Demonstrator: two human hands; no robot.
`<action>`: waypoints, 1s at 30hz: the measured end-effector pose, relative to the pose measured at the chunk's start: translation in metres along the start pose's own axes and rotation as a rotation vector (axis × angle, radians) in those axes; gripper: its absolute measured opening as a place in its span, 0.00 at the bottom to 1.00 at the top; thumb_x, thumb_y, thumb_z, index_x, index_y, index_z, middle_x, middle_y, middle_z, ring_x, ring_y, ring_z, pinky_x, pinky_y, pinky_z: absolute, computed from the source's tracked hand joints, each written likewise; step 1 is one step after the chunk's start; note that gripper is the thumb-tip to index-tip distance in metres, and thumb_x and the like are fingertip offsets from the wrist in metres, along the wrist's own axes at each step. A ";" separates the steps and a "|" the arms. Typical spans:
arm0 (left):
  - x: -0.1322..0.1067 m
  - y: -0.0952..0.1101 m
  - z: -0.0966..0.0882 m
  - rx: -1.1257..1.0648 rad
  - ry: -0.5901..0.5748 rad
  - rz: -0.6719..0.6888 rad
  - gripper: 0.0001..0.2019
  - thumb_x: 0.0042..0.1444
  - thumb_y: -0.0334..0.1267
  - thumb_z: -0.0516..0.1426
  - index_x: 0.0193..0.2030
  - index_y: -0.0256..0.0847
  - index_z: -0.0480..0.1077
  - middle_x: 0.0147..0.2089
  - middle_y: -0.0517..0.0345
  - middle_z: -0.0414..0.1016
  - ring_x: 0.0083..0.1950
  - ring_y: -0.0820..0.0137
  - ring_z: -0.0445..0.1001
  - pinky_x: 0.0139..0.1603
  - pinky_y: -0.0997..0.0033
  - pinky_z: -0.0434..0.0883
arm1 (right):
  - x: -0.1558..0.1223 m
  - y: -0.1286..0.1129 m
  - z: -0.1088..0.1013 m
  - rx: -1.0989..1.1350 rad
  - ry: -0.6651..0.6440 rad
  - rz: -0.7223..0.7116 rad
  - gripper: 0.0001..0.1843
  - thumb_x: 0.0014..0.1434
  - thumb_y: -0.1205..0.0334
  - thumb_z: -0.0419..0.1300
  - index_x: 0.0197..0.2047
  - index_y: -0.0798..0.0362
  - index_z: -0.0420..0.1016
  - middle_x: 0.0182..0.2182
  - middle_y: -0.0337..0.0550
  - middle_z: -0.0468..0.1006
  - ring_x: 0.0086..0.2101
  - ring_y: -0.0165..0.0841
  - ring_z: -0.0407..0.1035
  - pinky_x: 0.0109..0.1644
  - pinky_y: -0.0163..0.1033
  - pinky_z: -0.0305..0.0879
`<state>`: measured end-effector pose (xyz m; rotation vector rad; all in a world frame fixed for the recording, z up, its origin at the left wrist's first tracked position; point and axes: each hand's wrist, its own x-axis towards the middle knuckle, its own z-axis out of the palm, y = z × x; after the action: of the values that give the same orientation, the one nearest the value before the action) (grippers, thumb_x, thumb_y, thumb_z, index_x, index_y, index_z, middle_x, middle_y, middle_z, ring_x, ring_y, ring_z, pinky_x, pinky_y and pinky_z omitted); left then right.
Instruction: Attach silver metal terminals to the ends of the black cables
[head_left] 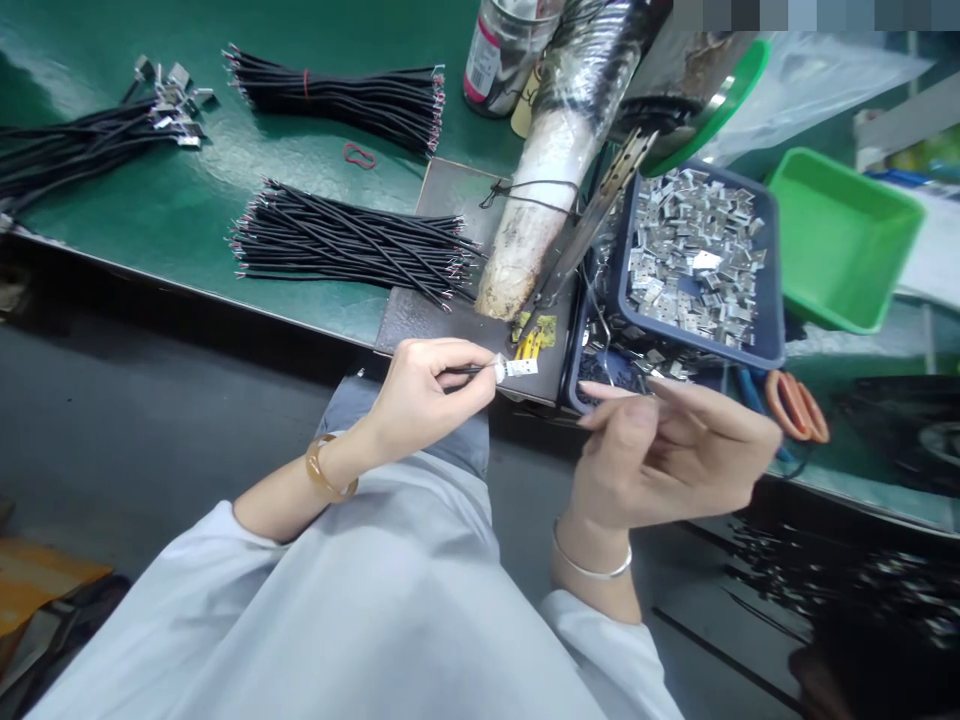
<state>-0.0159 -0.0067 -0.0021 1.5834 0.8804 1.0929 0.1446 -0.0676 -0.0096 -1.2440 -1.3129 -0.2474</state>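
Our left hand (431,395) has its grip clamped, thumb against forefinger, on a thin black round cable (461,370) just behind its end, where a small white piece (500,368) and a flat, silver metal USB-style plug (523,367) stick out past the fingertips. The plug sits in front of a small yellow pronged fitting (529,345) at the edge of the counter (300,155); we cannot tell whether the two touch.

Our right hand (671,450) is blurred, its fingers loosely curled and parted with nothing visible between them, near the front of a navy-blue plastic tray (777,300) heaped with loose silver metal shells (697,260).

To work well here, we would pinch close behind the plug so that the cable cannot bend or twist, hold the plug's flat face level, and leave its metal end clear of our fingertips. A light squeeze should do, since thin wires may pull loose under strain.

As for writing, a clear jar (510,55) carries a white-and-pink label (482,65) with print too small to read. A yellowish tag (527,100) beside it shows dark marks that we cannot make out. No brand is legible.
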 end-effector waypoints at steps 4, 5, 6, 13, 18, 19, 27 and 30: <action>0.001 -0.001 0.000 0.045 -0.002 0.026 0.09 0.55 0.30 0.57 0.28 0.35 0.78 0.26 0.58 0.78 0.22 0.80 0.63 0.22 0.80 0.60 | 0.000 -0.004 0.004 -0.072 -0.197 -0.042 0.08 0.61 0.71 0.66 0.43 0.51 0.77 0.36 0.38 0.85 0.33 0.32 0.82 0.33 0.33 0.78; 0.002 -0.001 0.000 0.056 -0.005 0.033 0.09 0.55 0.30 0.57 0.28 0.35 0.78 0.25 0.59 0.77 0.22 0.80 0.63 0.22 0.80 0.60 | 0.000 -0.004 0.005 -0.088 -0.271 -0.037 0.07 0.61 0.71 0.66 0.40 0.51 0.77 0.38 0.40 0.85 0.37 0.33 0.82 0.36 0.34 0.79; 0.002 -0.001 0.000 0.065 -0.007 0.037 0.09 0.56 0.31 0.57 0.28 0.35 0.79 0.24 0.60 0.76 0.22 0.80 0.63 0.22 0.80 0.60 | 0.000 -0.004 0.007 -0.097 -0.326 -0.023 0.06 0.61 0.71 0.66 0.39 0.51 0.76 0.39 0.41 0.86 0.39 0.34 0.83 0.38 0.34 0.80; 0.005 -0.003 0.008 0.183 0.047 0.055 0.10 0.57 0.30 0.56 0.32 0.35 0.79 0.29 0.57 0.80 0.27 0.77 0.73 0.26 0.84 0.68 | -0.002 -0.001 0.016 -0.210 -0.298 -0.200 0.09 0.60 0.74 0.66 0.39 0.50 0.75 0.39 0.41 0.86 0.38 0.32 0.83 0.42 0.31 0.79; 0.008 -0.003 0.011 0.269 0.093 0.147 0.10 0.57 0.28 0.56 0.30 0.34 0.78 0.27 0.56 0.80 0.27 0.77 0.74 0.27 0.85 0.70 | -0.003 0.001 0.019 -0.099 -0.291 -0.053 0.09 0.59 0.74 0.66 0.38 0.51 0.75 0.41 0.43 0.86 0.41 0.34 0.83 0.40 0.32 0.79; 0.009 -0.003 0.011 0.269 0.102 0.162 0.09 0.57 0.27 0.56 0.30 0.34 0.78 0.27 0.57 0.80 0.27 0.78 0.74 0.27 0.85 0.70 | -0.002 0.001 0.020 -0.083 -0.285 -0.036 0.09 0.59 0.74 0.66 0.38 0.51 0.75 0.41 0.43 0.86 0.42 0.34 0.83 0.40 0.32 0.79; 0.012 0.002 0.007 0.316 0.118 0.269 0.08 0.57 0.27 0.57 0.32 0.32 0.78 0.27 0.56 0.80 0.26 0.79 0.72 0.26 0.86 0.69 | 0.005 -0.002 0.022 -0.074 -0.259 -0.056 0.10 0.57 0.75 0.68 0.37 0.51 0.77 0.39 0.41 0.86 0.41 0.35 0.83 0.43 0.36 0.80; 0.011 -0.001 0.006 0.333 0.093 0.267 0.08 0.57 0.27 0.57 0.31 0.32 0.77 0.26 0.57 0.79 0.25 0.79 0.72 0.26 0.84 0.68 | 0.003 -0.002 0.019 -0.057 -0.286 -0.031 0.10 0.57 0.75 0.67 0.37 0.51 0.75 0.40 0.42 0.86 0.41 0.35 0.83 0.43 0.36 0.80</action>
<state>-0.0069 0.0021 -0.0006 1.9820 0.9701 1.2630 0.1327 -0.0523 -0.0105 -1.3436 -1.5805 -0.1322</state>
